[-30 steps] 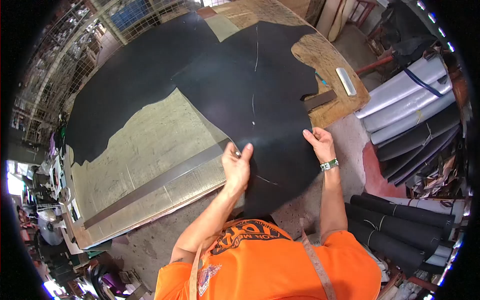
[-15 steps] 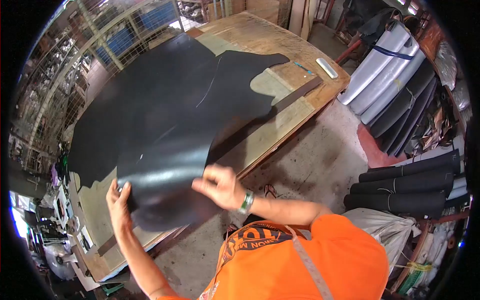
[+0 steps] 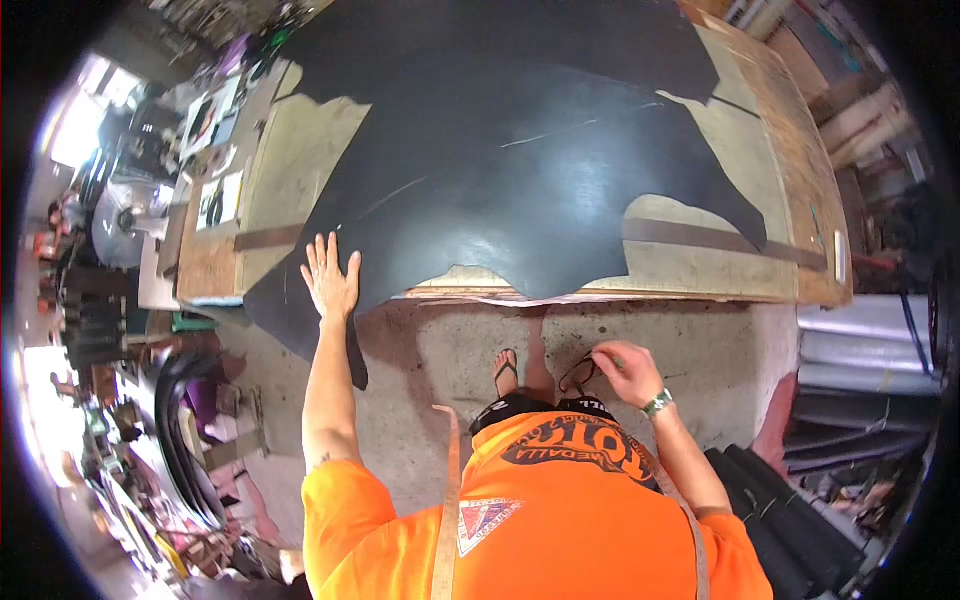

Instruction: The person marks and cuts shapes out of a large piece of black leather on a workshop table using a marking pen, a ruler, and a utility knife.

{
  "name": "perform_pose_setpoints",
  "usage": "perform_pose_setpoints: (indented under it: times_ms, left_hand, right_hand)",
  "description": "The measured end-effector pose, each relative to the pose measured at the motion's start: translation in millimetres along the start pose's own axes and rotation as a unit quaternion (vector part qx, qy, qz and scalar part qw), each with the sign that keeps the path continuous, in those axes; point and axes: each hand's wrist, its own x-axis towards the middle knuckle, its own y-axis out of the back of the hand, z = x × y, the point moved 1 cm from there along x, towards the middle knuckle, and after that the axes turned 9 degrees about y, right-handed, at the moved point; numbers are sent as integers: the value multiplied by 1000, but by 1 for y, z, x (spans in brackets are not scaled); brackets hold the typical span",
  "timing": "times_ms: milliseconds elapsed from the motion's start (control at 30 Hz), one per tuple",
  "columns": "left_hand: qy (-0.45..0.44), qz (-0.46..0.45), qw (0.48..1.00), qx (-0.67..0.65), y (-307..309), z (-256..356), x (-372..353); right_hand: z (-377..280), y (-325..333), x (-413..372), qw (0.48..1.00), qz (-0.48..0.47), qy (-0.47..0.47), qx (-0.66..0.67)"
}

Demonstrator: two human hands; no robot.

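Note:
A large black leather hide (image 3: 500,210) with an irregular outline lies over the table (image 3: 805,160), pale scratch-like lines showing on its surface. Its lower left corner hangs past the table's front edge. My left hand (image 3: 332,285) rests flat on that corner, fingers spread. Held away from the table, above the floor, my right hand (image 3: 630,373) has loosely bent fingers and nothing visible in it. A long dark strip (image 3: 700,238) runs along the tabletop, partly hidden under the hide.
Silver rolls (image 3: 865,335) and dark rolls (image 3: 865,425) of material stand at the right. Papers (image 3: 218,200) lie at the table's left end. A white oblong object (image 3: 840,256) sits near the right edge. A measuring tape (image 3: 448,500) hangs over my orange shirt.
Both hands held the hide's near end, curled up; now it lies down. My left hand has flattened on it, my right hand has come off it. The view has turned left.

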Motion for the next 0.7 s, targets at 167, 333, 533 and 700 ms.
perform_pose_setpoints:
  times_ms: [167,333,533,700]
  left_hand:
    - [72,95,993,-23,-3,8,-10]
    - [264,192,937,-127,-12,84,-118]
    - [345,5,751,-563,-71,240,-216]
    - [419,-1,746,-517,-39,292,-187]
  right_hand:
    - [21,46,-17,1000,19,-4,-25]
    - [97,121,-39,992,100,-58,-43]
    - [236,263,7,973,214,-61,-56]
    - [375,330,106,929,183,-186,-264]
